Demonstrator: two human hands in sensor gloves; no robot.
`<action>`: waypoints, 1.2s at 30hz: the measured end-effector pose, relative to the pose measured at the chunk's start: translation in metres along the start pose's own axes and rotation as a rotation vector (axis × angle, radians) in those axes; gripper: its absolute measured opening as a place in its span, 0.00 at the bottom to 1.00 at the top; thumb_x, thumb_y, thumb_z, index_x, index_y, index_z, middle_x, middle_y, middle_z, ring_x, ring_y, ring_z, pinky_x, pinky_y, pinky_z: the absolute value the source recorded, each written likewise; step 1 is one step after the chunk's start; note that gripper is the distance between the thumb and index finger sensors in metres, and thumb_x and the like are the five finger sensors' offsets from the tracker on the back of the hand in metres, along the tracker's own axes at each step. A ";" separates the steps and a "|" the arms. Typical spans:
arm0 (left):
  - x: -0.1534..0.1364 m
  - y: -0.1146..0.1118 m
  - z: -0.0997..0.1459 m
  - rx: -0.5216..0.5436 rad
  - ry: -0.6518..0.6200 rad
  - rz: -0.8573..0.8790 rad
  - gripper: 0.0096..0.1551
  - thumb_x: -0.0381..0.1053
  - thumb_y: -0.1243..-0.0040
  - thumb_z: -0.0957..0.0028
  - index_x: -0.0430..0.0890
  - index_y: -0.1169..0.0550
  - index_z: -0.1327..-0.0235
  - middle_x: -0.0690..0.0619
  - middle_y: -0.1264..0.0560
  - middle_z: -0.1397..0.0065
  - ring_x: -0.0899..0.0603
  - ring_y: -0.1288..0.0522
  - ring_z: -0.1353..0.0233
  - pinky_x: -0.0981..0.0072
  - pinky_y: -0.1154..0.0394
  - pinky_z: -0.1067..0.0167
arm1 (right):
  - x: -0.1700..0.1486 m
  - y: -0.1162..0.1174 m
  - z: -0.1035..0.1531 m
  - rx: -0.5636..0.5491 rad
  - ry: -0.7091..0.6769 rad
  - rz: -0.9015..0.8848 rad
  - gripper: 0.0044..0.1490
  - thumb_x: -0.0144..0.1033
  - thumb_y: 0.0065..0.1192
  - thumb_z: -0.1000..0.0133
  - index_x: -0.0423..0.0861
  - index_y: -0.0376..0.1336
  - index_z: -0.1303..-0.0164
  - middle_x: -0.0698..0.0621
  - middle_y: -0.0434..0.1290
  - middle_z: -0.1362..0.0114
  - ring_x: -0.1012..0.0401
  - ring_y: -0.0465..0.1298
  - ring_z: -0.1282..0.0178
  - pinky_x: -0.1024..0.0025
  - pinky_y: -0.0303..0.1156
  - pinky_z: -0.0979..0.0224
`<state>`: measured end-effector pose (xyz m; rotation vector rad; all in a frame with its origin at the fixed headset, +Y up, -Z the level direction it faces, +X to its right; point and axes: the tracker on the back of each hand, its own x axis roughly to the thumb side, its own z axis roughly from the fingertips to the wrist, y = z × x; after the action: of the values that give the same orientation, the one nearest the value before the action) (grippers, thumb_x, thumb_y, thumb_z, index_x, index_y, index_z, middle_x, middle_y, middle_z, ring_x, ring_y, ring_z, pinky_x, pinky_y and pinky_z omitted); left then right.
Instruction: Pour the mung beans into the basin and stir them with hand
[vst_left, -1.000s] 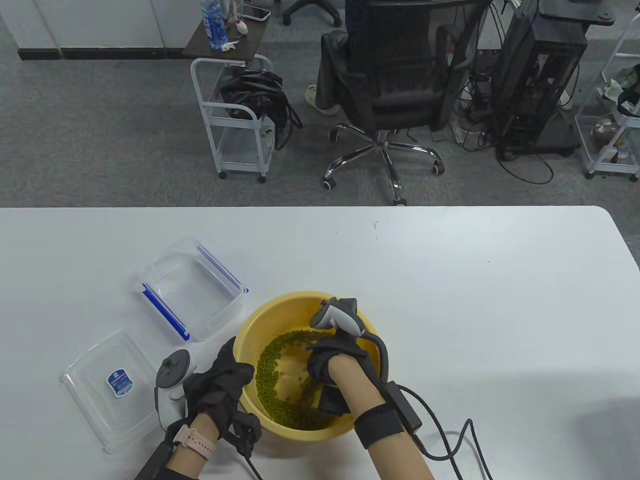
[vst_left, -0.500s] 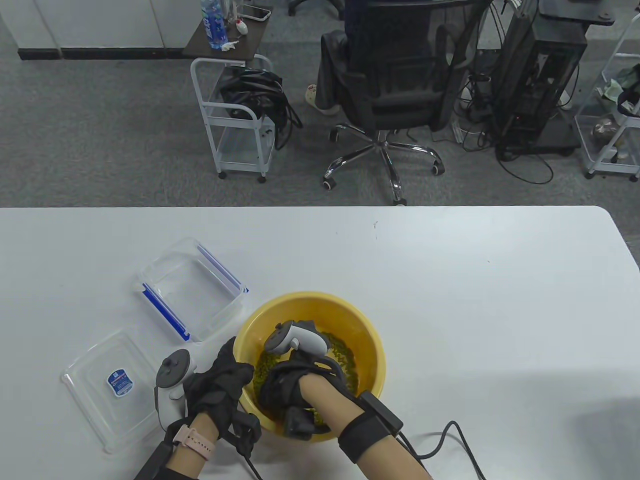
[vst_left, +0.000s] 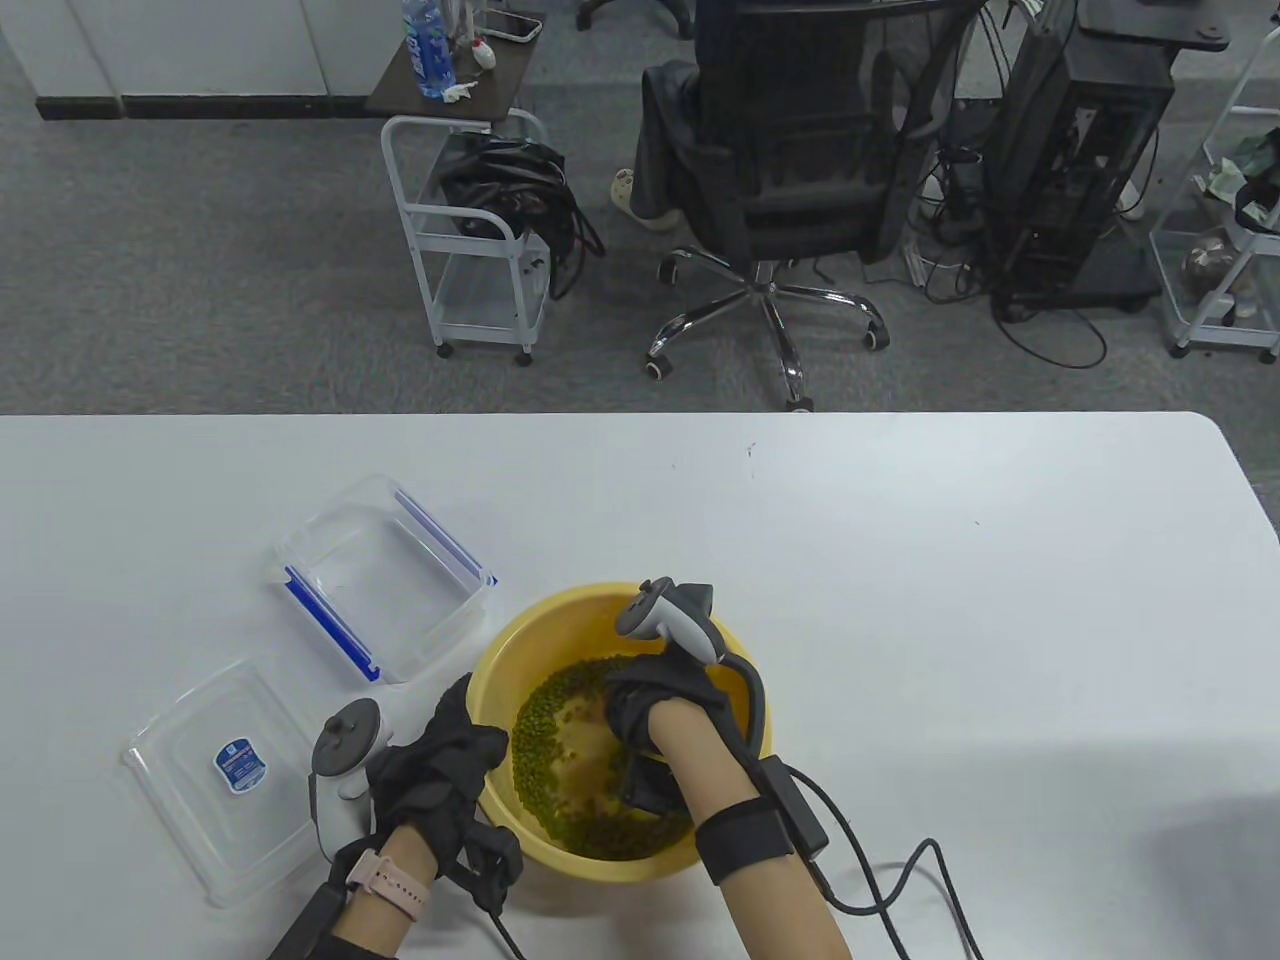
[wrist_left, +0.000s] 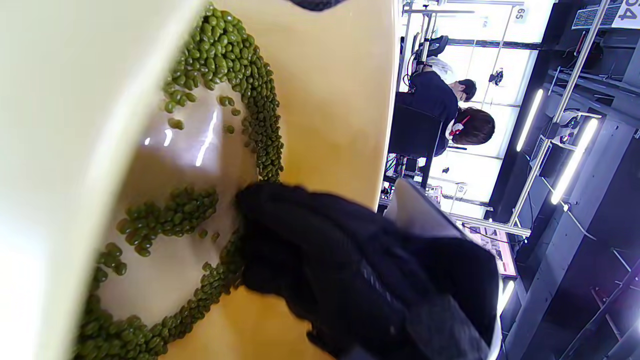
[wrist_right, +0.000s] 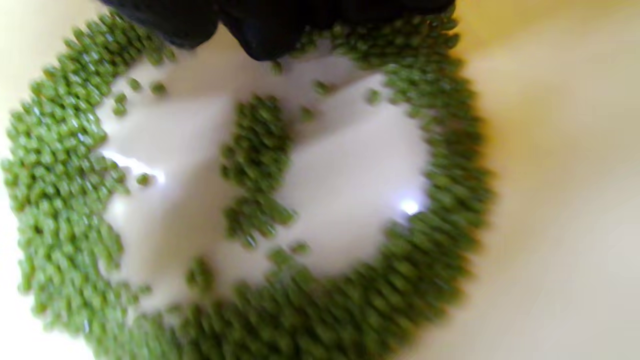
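One yellow basin (vst_left: 742, 668), one clear container (vst_left: 385, 573), one lid (vst_left: 190, 790) (labelled), two gloved hands (vst_left: 440, 765) (vst_left: 660, 705).

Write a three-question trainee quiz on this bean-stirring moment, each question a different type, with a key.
1. True or false: the clear container beside the yellow basin holds mung beans.
2. Multiple choice: the right hand is (A) inside the basin among the mung beans, (B) flat on the table, (C) lifting the lid.
3. Fill in: the left hand grips the basin's ____.

Key
1. False; it is empty.
2. A; its fingers reach into the beans.
3. Rim, on the basin's left side.
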<state>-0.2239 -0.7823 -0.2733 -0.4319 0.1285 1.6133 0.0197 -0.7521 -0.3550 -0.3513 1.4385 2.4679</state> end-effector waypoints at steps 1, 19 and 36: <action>0.000 0.000 0.000 0.000 0.000 0.000 0.42 0.29 0.49 0.49 0.38 0.53 0.23 0.32 0.54 0.22 0.24 0.52 0.24 0.33 0.46 0.32 | -0.003 0.002 0.001 0.020 0.010 0.022 0.33 0.47 0.50 0.52 0.48 0.52 0.39 0.49 0.43 0.29 0.48 0.47 0.29 0.53 0.49 0.27; 0.000 0.000 0.000 -0.008 0.002 0.001 0.42 0.29 0.50 0.49 0.38 0.53 0.23 0.32 0.54 0.22 0.24 0.52 0.24 0.33 0.46 0.32 | 0.065 0.051 0.003 0.358 -0.221 -0.105 0.34 0.50 0.49 0.52 0.60 0.45 0.36 0.65 0.33 0.27 0.61 0.39 0.26 0.64 0.42 0.19; 0.000 0.000 0.000 0.001 0.000 0.004 0.43 0.29 0.49 0.49 0.38 0.53 0.23 0.32 0.54 0.22 0.24 0.52 0.24 0.33 0.46 0.32 | -0.010 0.015 0.000 0.108 0.006 0.035 0.35 0.47 0.51 0.53 0.47 0.51 0.38 0.48 0.42 0.29 0.46 0.51 0.32 0.53 0.56 0.30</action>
<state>-0.2240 -0.7827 -0.2736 -0.4315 0.1301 1.6174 0.0242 -0.7604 -0.3391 -0.3140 1.5860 2.4054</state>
